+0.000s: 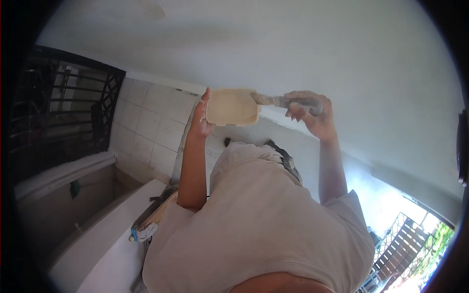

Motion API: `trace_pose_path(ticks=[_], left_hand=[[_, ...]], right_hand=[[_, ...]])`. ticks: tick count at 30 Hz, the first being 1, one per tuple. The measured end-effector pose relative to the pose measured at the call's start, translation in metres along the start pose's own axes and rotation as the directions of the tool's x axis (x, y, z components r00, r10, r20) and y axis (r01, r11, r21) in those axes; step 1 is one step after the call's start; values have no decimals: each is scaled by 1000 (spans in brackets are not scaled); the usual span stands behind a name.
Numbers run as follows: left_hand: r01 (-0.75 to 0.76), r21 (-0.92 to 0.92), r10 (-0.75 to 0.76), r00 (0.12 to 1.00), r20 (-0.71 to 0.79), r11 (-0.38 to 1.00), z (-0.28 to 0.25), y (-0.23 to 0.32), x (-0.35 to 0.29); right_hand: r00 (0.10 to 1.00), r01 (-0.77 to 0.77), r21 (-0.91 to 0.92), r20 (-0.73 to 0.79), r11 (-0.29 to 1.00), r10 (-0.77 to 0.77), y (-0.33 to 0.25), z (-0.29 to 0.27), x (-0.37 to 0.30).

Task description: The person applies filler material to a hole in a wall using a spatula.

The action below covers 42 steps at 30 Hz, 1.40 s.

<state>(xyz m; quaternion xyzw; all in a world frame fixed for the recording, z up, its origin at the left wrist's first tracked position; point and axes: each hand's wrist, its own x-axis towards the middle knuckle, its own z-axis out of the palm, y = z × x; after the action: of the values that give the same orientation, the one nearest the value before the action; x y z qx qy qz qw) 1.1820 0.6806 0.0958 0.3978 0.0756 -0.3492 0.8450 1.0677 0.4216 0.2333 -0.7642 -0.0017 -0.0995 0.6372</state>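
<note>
My left hand (202, 117) is closed around the left side of a shallow cream-coloured tub (213, 120), holding it in front of my body. The tub's inside is a similar pale cream, so I cannot tell how much it contains. In my right hand (313, 113) is a putty knife (279, 101) with a thick grey handle, my fingers wrapped round it. Its smeared far end reaches over the tub's right rim, and the tip is hard to make out. Whitish residue marks both hands.
A pale wall (312, 44) rises close ahead. Light tiles (141, 115) line the floor at left, beside a dark metal grille (63, 93). At lower left, several items (146, 227) lie by a white ledge (112, 249). A slatted gate (400, 249) stands at lower right.
</note>
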Motion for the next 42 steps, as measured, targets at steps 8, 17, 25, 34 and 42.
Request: trace_pose_path(ticks=[8, 17, 25, 34, 42], left_hand=[[23, -7, -23, 997, -74, 1000, 1, -1, 3], [29, 61, -28, 1000, -2, 998, 1, 0, 1], [9, 78, -8, 1000, -18, 997, -22, -18, 20], [8, 54, -5, 998, -60, 999, -10, -19, 15], [120, 190, -142, 984, 109, 974, -24, -12, 32]], right_hand=[[882, 287, -310, 455, 906, -124, -12, -14, -4], [880, 262, -418, 474, 870, -37, -11, -38, -30], [932, 286, -290, 306, 913, -195, 13, -49, -45], [978, -92, 262, -160, 961, 137, 50, 4, -54], [939, -179, 21, -296, 984, 177, 28, -1, -64]])
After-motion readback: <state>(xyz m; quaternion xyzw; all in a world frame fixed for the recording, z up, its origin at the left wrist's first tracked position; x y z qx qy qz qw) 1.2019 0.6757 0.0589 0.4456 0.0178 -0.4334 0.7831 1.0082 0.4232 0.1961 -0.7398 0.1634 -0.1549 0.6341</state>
